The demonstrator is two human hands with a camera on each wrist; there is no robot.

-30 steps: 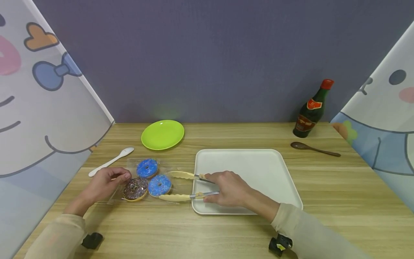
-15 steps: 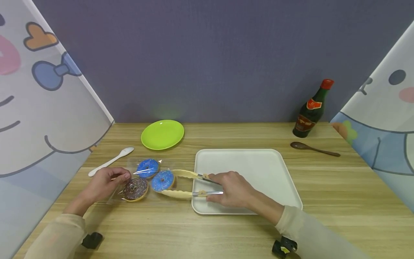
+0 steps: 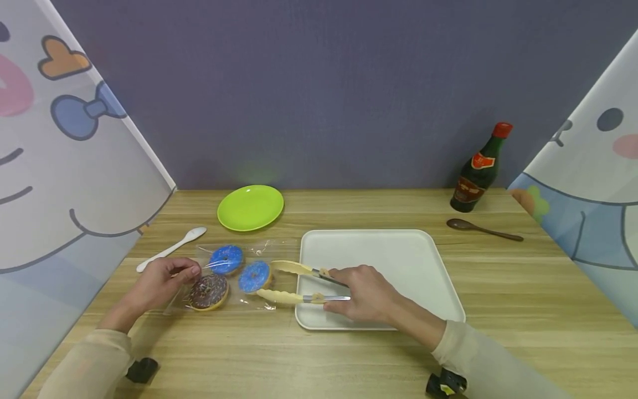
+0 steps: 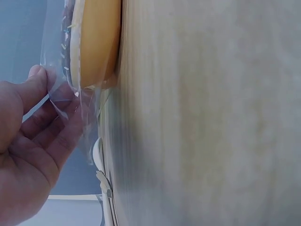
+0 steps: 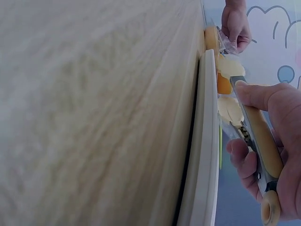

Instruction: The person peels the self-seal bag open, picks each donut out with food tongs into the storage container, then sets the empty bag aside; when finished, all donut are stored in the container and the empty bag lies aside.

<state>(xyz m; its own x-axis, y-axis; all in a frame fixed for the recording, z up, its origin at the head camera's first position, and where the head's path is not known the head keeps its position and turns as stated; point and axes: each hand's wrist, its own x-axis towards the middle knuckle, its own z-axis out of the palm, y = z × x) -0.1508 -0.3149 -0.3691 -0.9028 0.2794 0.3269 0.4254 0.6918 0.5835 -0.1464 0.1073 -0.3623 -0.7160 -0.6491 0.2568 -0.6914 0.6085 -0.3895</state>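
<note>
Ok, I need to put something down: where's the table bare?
Bare wooden table lies in front of the white tray, between the sleeves; right of the tray, nearer than the dark brown spoon; and behind the tray between the lime-green plate and the red-capped bottle. Crowded on the left: the white spoon, left hand, bagged doughnuts and tongs sit close together.

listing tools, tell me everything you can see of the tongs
The tongs have two cream, wavy-edged tips on silvery, metal-looking arms, a cream panel along the handle and a cream ring at its end. Gripped by the right hand, partly over the white tray, they point leftward, spread, with the tips on either side of a blue doughnut, seemingly touching it.
</note>
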